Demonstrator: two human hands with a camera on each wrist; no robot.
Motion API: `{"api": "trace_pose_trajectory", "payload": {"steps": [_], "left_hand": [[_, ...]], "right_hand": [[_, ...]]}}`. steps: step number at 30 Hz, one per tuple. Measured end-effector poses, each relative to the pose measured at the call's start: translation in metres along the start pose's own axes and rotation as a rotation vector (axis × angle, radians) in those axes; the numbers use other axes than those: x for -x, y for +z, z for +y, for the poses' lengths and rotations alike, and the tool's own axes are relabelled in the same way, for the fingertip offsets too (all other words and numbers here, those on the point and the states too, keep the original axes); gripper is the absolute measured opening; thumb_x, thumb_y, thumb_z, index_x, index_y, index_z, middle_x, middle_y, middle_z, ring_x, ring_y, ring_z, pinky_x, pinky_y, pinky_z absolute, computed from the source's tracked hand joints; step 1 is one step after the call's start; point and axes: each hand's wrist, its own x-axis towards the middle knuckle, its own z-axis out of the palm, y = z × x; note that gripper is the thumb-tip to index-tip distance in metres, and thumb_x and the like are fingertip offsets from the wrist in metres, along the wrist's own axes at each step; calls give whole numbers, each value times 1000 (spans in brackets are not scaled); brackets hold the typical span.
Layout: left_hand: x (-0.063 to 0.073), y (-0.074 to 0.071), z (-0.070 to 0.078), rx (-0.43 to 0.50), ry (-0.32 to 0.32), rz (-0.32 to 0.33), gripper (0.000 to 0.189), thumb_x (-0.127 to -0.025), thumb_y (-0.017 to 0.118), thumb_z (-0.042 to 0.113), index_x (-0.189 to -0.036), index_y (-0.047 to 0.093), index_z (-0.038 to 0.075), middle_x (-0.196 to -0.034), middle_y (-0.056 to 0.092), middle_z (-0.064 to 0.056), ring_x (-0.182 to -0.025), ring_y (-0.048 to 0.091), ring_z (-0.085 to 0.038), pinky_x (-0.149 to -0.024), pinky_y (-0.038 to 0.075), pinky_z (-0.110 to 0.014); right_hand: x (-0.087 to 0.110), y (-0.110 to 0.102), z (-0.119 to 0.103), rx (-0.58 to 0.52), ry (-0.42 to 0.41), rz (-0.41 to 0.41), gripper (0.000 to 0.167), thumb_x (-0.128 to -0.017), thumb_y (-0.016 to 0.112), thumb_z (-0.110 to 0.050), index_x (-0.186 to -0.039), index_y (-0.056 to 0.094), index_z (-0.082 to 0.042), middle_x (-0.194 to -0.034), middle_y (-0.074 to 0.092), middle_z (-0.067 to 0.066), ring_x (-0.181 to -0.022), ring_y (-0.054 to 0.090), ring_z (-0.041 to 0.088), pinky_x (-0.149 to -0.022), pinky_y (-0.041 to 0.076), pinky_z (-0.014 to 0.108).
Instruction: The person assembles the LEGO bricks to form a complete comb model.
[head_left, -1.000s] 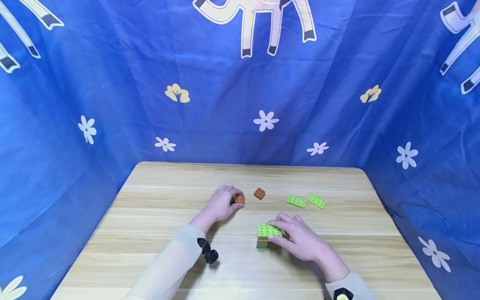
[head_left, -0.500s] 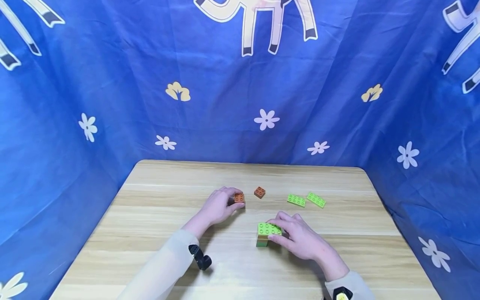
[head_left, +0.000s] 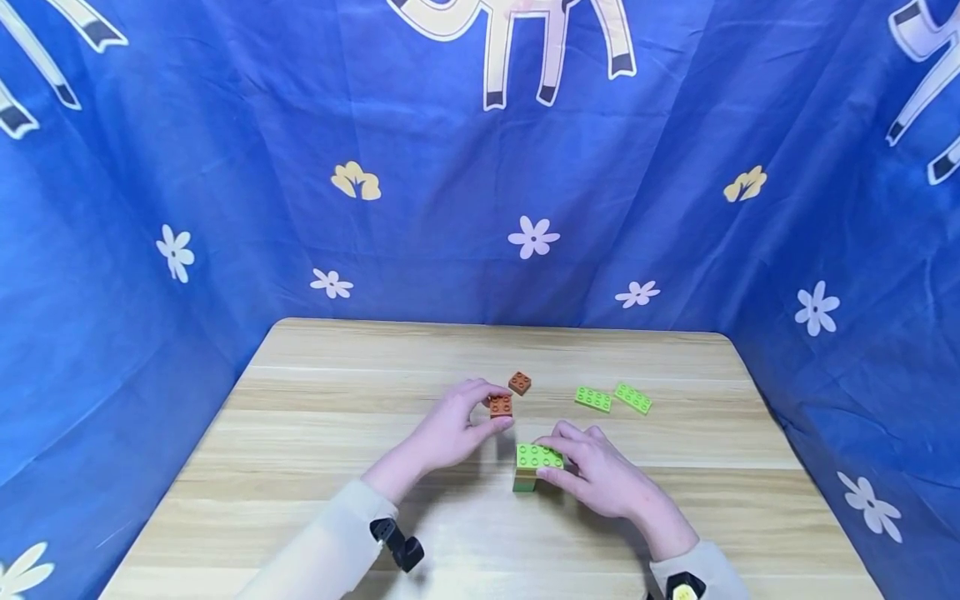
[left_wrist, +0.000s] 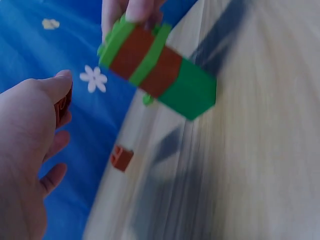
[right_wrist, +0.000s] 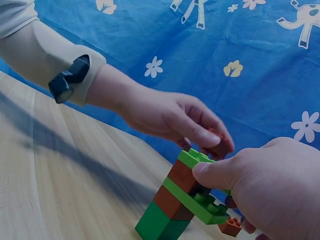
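Observation:
My left hand pinches a brown toy building brick between thumb and fingers, raised over the table with its studs up. Just right and nearer stands a tower of bricks. From the bottom it has a dark green brick, a brown brick, a lime plate, another brown brick and a lime plate on top. My right hand grips the tower's upper part from the right, thumb on the near side. In the right wrist view the held brown brick is just beyond the tower's top, and the lower lime plate sticks out sideways.
A loose brown brick lies on the wooden table beyond my left fingertips. Two lime plates, one left and one right, lie farther right. A blue patterned curtain surrounds the table's back and sides.
My left hand has lifted the brown brick from the table and moved it right, toward the tower. My right hand has kept its grip on the tower in the same spot.

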Motion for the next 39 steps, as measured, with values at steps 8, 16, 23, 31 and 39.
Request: {"api": "trace_pose_trajectory", "payload": {"steps": [8,16,23,31,39], "left_hand": [[7,8,30,21,91,3,45,-95,80,41,-134,70,20,-123,69,10,-115,61,-9,-102,50,-38],[14,21,37,-8,149,-27,45,-96,78,48,-129,73,18,-123,70,11,-118,62,-9,-103,51,-40],[17,26,38,-24,148,-19,44,-92,80,52,-126,73,24,-120,70,17,-117,61,-6,-102,50,-41],[17,27,39,-38,134,-11,43,-91,82,51,-123,75,24,-115,70,19,-115,61,-5,-103,48,-41],[17,28,39,-55,137,-11,40,-89,84,49,-121,76,26,-108,69,21,-110,61,-3,-100,48,-40]], "right_hand": [[0,0,1,12,-5,1,39,-105,63,-48,-134,71,-23,-98,48,-21,-74,41,-1,-78,33,29],[0,-1,1,-3,5,-8,44,-106,62,-48,-136,71,-18,-98,48,-21,-73,43,0,-79,34,30],[0,-1,1,-7,8,-12,45,-107,59,-50,-135,71,-18,-99,49,-22,-72,51,8,-81,34,32],[0,-1,1,-5,3,-7,43,-106,60,-52,-134,71,-22,-98,49,-23,-73,50,6,-80,34,31],[0,-1,1,1,3,6,42,-105,61,-52,-134,72,-24,-96,48,-23,-71,42,-4,-79,34,30]]}}
